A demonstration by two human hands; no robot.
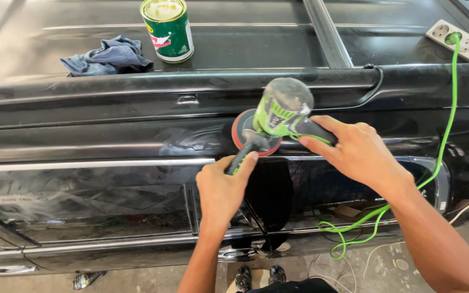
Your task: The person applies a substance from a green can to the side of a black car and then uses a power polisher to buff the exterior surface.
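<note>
Both hands clamp the green polisher [280,111], left hand [221,190] wrapping its side handle, right hand [356,152] gripping the rear body (long axis running rightward), pad [245,133] pressed against the black car door [109,144] beyond the left knuckles.

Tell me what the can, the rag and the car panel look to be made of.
Can: likely metal, with a bright rim and printed green wrap. Rag: soft blue cloth, crumpled into folds. Car panel: glossy black painted metal, probably; it mirrors the surroundings and shows hazy swirl marks near the polisher.

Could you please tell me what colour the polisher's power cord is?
The power cord is bright green, clearest in the head view.
</note>
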